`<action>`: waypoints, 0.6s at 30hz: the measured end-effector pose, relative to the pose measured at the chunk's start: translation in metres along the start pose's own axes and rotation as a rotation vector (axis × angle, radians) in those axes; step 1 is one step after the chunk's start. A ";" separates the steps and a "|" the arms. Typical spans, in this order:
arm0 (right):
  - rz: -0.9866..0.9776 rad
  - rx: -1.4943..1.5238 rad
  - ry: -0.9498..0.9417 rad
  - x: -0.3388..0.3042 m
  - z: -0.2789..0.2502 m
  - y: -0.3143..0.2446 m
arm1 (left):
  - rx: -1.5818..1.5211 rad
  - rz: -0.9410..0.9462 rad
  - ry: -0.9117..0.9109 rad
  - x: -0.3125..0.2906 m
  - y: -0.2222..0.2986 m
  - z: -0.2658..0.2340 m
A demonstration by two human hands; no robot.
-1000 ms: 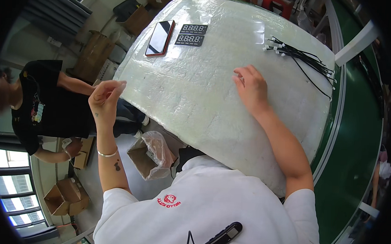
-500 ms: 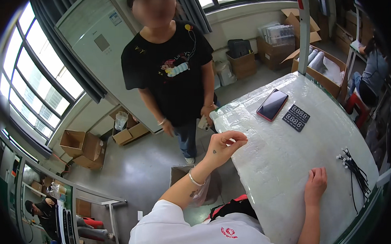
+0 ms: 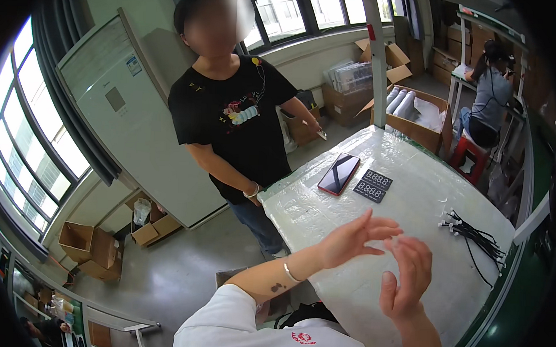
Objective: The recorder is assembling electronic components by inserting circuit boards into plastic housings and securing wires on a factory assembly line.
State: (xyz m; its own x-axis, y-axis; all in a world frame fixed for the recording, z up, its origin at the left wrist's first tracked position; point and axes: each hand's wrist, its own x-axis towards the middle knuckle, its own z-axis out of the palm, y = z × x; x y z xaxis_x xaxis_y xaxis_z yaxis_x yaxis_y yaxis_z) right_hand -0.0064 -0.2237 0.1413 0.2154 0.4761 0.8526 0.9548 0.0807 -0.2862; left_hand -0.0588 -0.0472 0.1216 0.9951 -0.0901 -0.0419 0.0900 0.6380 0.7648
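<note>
My left hand [image 3: 351, 237] is raised above the white plastic-covered table [image 3: 313, 215], fingers spread and empty. Close beside it, my right hand [image 3: 405, 279] is lifted with loosely curled fingers apart, and it holds nothing that I can see. The fingertips of both hands nearly meet. On the table beyond lie a red-cased phone [image 3: 339, 173], two small black display boards [image 3: 370, 185] and a bundle of black cables with white plugs [image 3: 474, 235].
A person in a black T-shirt [image 3: 231, 119] stands at the table's far left corner. Another person [image 3: 487, 89] sits at a bench at the back right. Cardboard boxes [image 3: 98, 249] lie on the floor; an open box [image 3: 417, 114] stands behind the table.
The view has swung upward toward the standing person. My right hand has lifted off the table and my left hand has come in over the table to meet it.
</note>
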 end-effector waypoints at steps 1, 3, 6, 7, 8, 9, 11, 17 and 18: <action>-0.066 -0.155 0.071 0.015 -0.008 0.006 | -0.078 -0.047 -0.110 0.014 -0.040 0.010; -0.033 -0.350 -0.094 0.013 -0.037 0.043 | -0.194 -0.204 -0.306 0.026 -0.086 0.041; 0.276 -0.371 0.018 -0.032 -0.089 0.115 | 0.076 -0.396 -0.284 0.028 -0.080 0.069; 0.343 -0.476 0.032 -0.036 -0.117 0.133 | 0.368 -0.334 -0.375 0.031 -0.078 0.062; 0.472 -0.462 0.150 -0.056 -0.146 0.159 | 0.866 -0.090 -0.397 0.032 -0.083 0.060; 0.518 -0.568 0.240 -0.081 -0.178 0.190 | 1.323 0.266 -0.394 0.035 -0.087 0.058; 0.802 -0.833 0.230 -0.122 -0.250 0.230 | 1.621 0.264 -0.629 0.051 -0.100 0.045; 1.201 -1.234 0.178 -0.183 -0.359 0.316 | 1.928 0.236 -0.722 0.065 -0.121 0.050; 1.191 -1.235 0.182 -0.184 -0.366 0.333 | 1.923 0.220 -0.709 0.063 -0.120 0.049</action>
State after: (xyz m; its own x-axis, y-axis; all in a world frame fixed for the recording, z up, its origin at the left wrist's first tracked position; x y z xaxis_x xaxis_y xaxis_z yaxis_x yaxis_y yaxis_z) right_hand 0.3467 -0.6046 0.0488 0.8006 -0.3341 0.4973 -0.1721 -0.9234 -0.3432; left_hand -0.0092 -0.1672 0.0586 0.7524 -0.6579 -0.0334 -0.6224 -0.7266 0.2911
